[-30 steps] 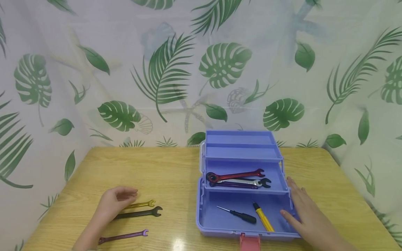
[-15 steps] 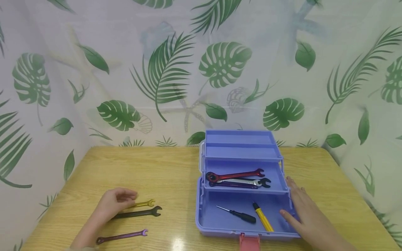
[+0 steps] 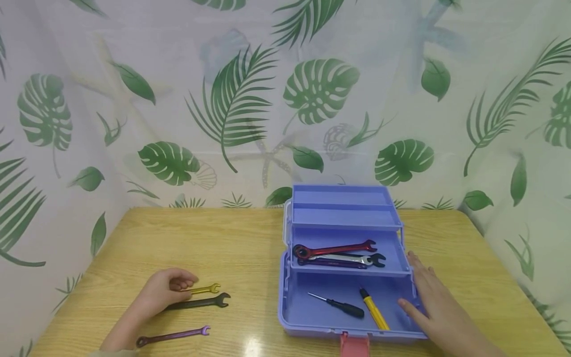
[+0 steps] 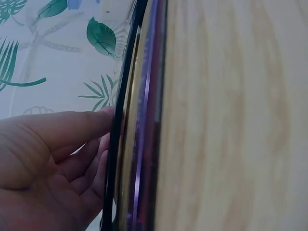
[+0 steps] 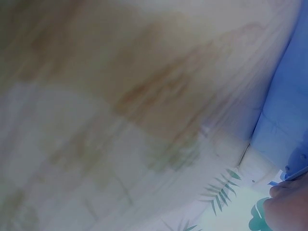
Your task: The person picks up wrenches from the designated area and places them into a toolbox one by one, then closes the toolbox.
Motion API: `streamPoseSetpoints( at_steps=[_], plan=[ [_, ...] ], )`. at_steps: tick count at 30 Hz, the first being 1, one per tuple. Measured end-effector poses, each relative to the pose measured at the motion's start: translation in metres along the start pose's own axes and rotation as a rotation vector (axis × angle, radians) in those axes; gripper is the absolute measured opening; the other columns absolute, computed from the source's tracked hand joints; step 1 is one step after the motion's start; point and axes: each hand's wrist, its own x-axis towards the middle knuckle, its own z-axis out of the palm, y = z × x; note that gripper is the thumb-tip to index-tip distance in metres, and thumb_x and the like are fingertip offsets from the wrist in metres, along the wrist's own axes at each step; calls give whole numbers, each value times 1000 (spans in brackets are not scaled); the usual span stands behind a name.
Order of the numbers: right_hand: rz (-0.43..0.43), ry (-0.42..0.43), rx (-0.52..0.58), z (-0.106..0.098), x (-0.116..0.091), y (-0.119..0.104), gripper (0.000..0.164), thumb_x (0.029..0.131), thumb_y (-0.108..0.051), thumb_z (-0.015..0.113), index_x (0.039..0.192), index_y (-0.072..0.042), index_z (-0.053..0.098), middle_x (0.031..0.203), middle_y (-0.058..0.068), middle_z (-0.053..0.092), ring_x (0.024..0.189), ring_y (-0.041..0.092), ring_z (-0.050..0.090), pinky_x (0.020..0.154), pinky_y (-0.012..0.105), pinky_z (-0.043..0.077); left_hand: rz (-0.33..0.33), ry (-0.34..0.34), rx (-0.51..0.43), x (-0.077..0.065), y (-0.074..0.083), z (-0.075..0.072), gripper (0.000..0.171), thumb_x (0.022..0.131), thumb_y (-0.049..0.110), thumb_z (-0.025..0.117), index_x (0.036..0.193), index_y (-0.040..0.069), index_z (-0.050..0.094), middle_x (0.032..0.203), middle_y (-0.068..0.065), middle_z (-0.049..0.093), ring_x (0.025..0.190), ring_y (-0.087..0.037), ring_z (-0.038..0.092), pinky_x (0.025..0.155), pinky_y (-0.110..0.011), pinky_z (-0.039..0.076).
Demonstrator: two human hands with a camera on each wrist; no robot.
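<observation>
- Pinching the gold wrench (image 3: 202, 289) looks to be the step in hand; the left hand (image 3: 162, 292) has thumb and fingers curled about its covered left part; how firm the hold is, I cannot tell.
- The gold wrench lies on the table (image 3: 250, 243), left of the box (image 3: 312, 331), its forked end toward it; the black wrench (image 3: 200, 303) sits just beside it, nearer the person.
- A good pinch would set the thumb on one side of the shaft and the fingers on the other; the black wrench leaves the thumb little room, so a straight lift seems safer than a drag; smooth metal may turn in a loose hold.
- The right hand (image 3: 434, 302) rests against the box's right side, fingers extended, thumb over the rim; light steadying pressure there should do.
- The table is pale wood with lengthwise grain; glare shows near the front edge; the purple wrench (image 3: 174, 336) lies apart, nearer the person.
- The box stands with tiers raised; more wrenches, the red one (image 3: 334, 249) uppermost, fill part of the middle tray; a screwdriver (image 3: 343, 307) and a yellow tool (image 3: 374, 308) lie below.
- Leaf-patterned sheeting (image 3: 348, 39) hangs behind and along both sides.
</observation>
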Motion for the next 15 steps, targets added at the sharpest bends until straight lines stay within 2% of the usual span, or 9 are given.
streamPoseSetpoints(
  at_steps=[4,8,11,15],
  plan=[
    [12,-11,8,0,0,-1,91,108,-45,56,171,-9,1,177,26,13,158,56,21,131,31,-18,9,3,24,1,-1,1,28,86,-2,83,113,-2,76,102,-7,75,90,-14,67,77,-19,59],
    [12,-12,11,0,0,-1,91,108,-45,56,172,-10,1,177,26,13,158,56,20,129,28,-19,18,2,49,1,-1,0,24,86,-1,84,109,0,77,100,-6,75,89,-14,67,76,-20,59],
    [7,-8,12,0,0,0,91,108,-44,57,172,-9,1,177,26,14,158,56,21,129,26,-19,46,-5,84,0,0,-1,19,86,1,84,103,3,77,95,-3,74,85,-10,65,75,-19,58],
    [11,-12,12,1,0,0,92,108,-44,57,172,-10,0,177,25,13,158,56,21,130,30,-18,108,-30,112,0,0,-3,14,87,1,84,98,5,77,91,-1,72,81,-5,61,72,-19,56]
  ],
)
